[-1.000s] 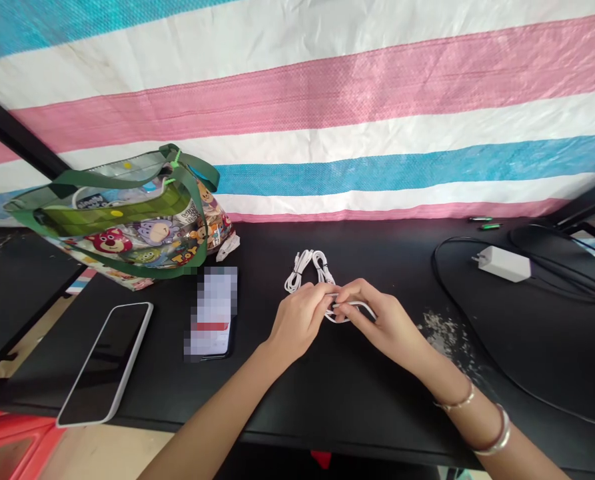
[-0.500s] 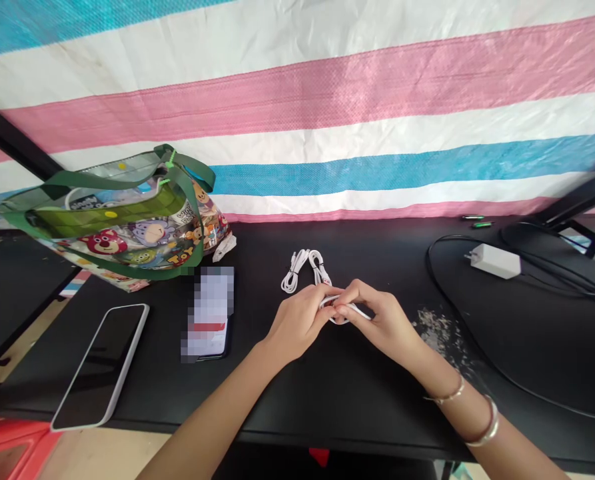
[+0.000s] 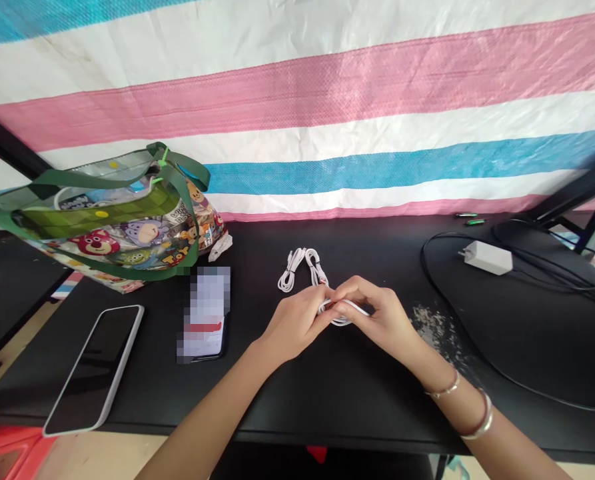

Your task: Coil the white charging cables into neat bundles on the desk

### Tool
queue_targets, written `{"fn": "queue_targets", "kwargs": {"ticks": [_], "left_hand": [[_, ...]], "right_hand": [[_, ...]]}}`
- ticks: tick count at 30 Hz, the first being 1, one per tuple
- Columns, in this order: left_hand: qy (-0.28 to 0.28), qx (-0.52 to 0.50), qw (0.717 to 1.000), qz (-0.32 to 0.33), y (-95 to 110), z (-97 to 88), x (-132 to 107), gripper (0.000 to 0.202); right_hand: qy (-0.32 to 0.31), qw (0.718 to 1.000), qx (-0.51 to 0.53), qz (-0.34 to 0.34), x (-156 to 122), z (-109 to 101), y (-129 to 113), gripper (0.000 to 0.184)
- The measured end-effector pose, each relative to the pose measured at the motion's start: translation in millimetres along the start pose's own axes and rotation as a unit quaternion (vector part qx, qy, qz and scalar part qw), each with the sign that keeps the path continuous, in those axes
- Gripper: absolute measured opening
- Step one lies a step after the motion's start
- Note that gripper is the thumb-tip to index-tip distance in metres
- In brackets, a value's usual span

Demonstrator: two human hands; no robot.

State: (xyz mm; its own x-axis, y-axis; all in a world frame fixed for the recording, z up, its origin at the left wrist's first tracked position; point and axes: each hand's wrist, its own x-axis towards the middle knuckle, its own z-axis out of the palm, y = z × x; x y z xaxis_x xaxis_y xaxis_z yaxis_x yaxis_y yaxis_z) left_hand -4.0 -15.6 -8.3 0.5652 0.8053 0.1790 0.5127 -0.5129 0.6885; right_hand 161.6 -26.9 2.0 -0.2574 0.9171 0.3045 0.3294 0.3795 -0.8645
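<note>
Grip closer around the cable (image 3: 342, 322) than a second ago; its loops seem better gathered.
Left hand (image 3: 297, 320) pinches its left side; two tied bundles (image 3: 290, 272) lie just beyond, far side; cable sits between the hands, touching both; right hand (image 3: 386, 321) pinches its right side.

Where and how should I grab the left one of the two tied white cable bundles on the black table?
Pinch the left looped white cable bundle at its waist, near the thin dark tie, likely best from above and the left: the tie cinches it narrow there, and the other white cable bundle sits close on its right.
</note>
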Motion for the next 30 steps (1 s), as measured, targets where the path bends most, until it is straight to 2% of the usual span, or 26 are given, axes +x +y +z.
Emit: {"fn": "queue_targets", "kwargs": {"ticks": [4,8,14,17,22,27,30], "left_hand": [[0.03,-0.005,0.999,0.013,-1.0,-1.4,-0.6,0.024],[0.051,-0.021,0.998,-0.014,-0.2,-3.1,-0.3,0.026],[0.052,-0.063,0.996,-0.045,0.9,-0.7,1.0,0.029],[0.064,-0.073,0.993,-0.069,0.6,-1.5,2.0,0.029],[0.079,-0.077,0.988,-0.111,-0.3,-5.7,3.4,0.03],[0.096,-0.072,0.986,-0.113,-1.5,-6.1,3.5,0.031],[0.101,-0.077,0.985,-0.113,-1.8,-6.1,3.2,0.03]], "right_hand": [[0.033,0.999,0.013,0.011,3.1,-6.4,-2.3,0.041],[0.06,0.997,0.049,0.027,6.5,-12.0,-3.9,0.043],[-0.011,0.995,0.096,0.037,4.4,-9.5,-2.3,0.042],[-0.017,0.991,0.122,0.045,3.5,-10.8,-3.0,0.041],[0.06,0.987,0.147,0.028,4.6,-17.7,-6.0,0.041],[0.162,0.979,0.125,0.026,4.9,-24.3,-8.1,0.044],[0.166,0.981,0.095,0.02,5.8,-26.7,-7.9,0.043]]}}
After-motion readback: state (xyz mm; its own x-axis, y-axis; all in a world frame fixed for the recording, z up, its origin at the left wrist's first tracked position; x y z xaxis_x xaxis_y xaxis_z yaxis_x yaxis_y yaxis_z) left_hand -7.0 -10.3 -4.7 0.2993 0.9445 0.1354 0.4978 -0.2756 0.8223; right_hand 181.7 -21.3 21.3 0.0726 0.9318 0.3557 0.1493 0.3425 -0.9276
